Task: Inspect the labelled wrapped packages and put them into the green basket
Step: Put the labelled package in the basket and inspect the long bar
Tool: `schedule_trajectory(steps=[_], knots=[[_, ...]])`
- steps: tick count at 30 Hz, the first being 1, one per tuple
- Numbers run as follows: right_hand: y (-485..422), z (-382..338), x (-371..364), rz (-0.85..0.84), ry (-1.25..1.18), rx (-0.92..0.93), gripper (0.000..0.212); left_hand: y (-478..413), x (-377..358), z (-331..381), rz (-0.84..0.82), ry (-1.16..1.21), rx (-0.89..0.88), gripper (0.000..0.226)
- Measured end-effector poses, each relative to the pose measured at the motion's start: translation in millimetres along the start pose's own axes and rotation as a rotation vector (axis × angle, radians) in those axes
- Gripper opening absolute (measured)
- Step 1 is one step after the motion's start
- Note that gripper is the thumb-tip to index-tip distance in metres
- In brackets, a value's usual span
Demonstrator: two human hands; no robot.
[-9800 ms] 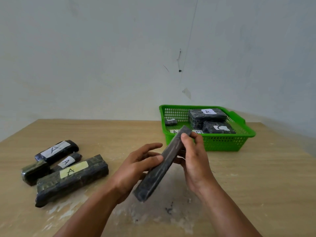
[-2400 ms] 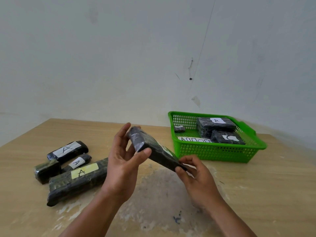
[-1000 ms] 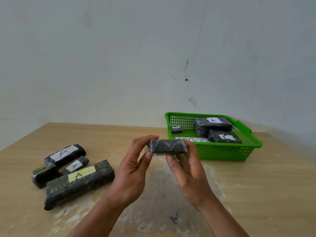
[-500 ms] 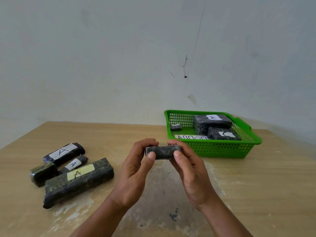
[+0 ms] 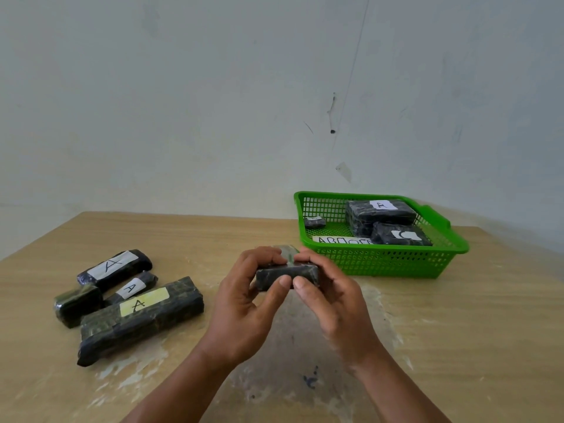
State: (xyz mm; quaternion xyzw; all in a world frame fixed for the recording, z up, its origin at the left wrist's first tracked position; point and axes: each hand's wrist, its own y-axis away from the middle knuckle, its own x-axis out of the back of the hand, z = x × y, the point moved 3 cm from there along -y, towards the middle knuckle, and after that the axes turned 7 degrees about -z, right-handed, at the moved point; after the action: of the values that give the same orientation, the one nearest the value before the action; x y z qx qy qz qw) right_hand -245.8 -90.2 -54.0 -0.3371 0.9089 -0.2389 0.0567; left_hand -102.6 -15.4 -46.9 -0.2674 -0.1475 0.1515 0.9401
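Note:
A long black wrapped package (image 5: 287,274) is held end-on toward me above the table's middle. My left hand (image 5: 244,303) grips its left side and my right hand (image 5: 331,303) grips its right side, thumbs meeting on the near end. Its label is hidden. The green basket (image 5: 396,261) stands at the right rear and holds several wrapped packages, one marked A (image 5: 381,210). On the left of the table lie a large package with a yellow A label (image 5: 140,319), a white-labelled A package (image 5: 114,267), a thin A package (image 5: 131,288) and a small unlabelled one (image 5: 77,303).
The wooden table (image 5: 457,331) has a worn, pale patch under my hands. A plain white wall rises behind the table. The basket's handle (image 5: 439,216) sticks out at its far right.
I turned the package from a slanted side-on hold to end-on, then lowered it slightly toward me. Both hands kept their grip. The packages on the table and in the basket stayed put.

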Motion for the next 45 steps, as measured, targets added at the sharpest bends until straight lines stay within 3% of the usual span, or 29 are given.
schedule_trajectory(steps=[5,11,17,20,25,30,38,40,42,45], knots=[[1.7,-1.5,0.7,-0.039,0.011,0.003,0.038,0.0,0.3,2.2,0.021,-0.025,0.026,0.023],[1.3,0.8,2.0,0.028,0.214,0.035,0.053,0.1,3.9,8.5,-0.055,0.063,0.055,0.046],[-2.4,3.9,9.8,0.086,0.311,0.061,0.060,-3.0,0.9,10.8,-0.025,0.071,0.024,0.031],[-2.8,7.4,15.0,0.093,0.418,0.063,0.057,-4.2,4.7,8.2,0.003,0.154,0.042,0.024],[-3.3,10.1,26.2,0.160,0.520,0.047,0.047,-5.3,8.6,2.7,0.024,0.380,0.120,0.036],[-3.0,11.3,37.5,0.219,0.555,0.049,0.048,-7.9,11.6,-0.9,0.078,0.578,0.190,0.026],[-2.4,12.8,40.6,0.336,0.700,0.102,0.052,-8.0,17.3,-7.3,0.161,0.407,0.282,0.041],[-1.2,11.1,38.6,0.326,0.763,0.143,0.049,-7.0,16.1,-10.3,0.205,0.364,0.311,0.029],[-1.1,5.1,35.3,0.285,0.712,0.169,0.045,-7.2,18.2,-14.1,0.257,0.335,0.337,0.015],[-1.7,-0.7,36.2,0.279,0.408,0.091,0.063,-9.9,23.5,-15.8,0.282,0.398,0.348,0.010]])
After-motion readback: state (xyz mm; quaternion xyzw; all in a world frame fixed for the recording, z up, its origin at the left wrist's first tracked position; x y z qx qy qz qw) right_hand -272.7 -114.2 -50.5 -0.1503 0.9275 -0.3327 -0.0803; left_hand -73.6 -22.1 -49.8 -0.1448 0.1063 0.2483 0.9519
